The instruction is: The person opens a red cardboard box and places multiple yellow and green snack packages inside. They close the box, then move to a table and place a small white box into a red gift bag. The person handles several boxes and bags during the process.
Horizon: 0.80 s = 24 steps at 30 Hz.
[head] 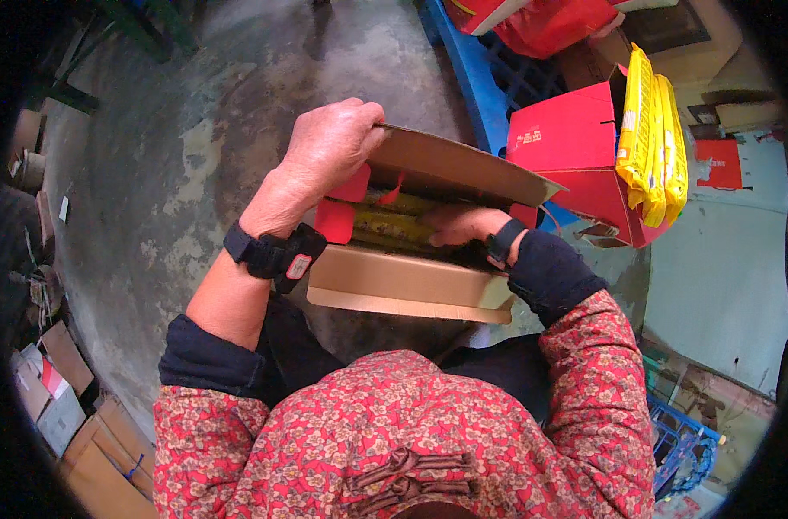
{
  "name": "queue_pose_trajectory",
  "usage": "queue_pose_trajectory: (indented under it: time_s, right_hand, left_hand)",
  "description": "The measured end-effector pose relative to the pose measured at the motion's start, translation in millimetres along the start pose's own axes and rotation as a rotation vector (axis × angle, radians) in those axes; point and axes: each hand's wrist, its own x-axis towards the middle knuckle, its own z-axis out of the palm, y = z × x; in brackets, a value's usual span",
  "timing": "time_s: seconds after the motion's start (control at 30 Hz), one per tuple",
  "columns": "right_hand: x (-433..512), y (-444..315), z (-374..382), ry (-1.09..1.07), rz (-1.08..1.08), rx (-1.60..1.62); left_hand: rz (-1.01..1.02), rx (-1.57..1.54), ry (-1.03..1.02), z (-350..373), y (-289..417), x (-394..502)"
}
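Note:
Before me stands an open cardboard box (407, 280) with raised brown flaps and small red side tabs (335, 221). My left hand (335, 139) grips the left end of its far flap (459, 159). Inside the box lie yellow packets (387, 227), partly in shadow. Reaching in from the right, my right hand (466, 224) rests at the packets' right part. Its fingertips are blurred and partly hidden, so whether they hold a packet is unclear.
On the right, several yellow packets (653, 139) lean on top of a red box (562, 139). Behind it is a blue plastic pallet (478, 91) with red bags (556, 26). Flattened cardboard (112, 447) lies at lower left, a blue crate (683, 441) at lower right.

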Motion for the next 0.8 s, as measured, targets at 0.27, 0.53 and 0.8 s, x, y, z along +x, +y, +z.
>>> queue_pose_trajectory:
  time_s: [0.27, 0.53, 0.8]
  right_hand:
    - [55, 37, 55, 0.145, -0.134, 0.011]
    - [46, 24, 48, 0.124, -0.138, 0.261]
    - [-144, -88, -51, 0.869, -0.046, 0.171]
  left_hand:
    - [0.007, 0.024, 0.01, 5, -3, 0]
    - [0.002, 0.011, 0.007, 0, 2, 0]
    - [-0.024, -0.01, 0.009, -4, 7, -2]
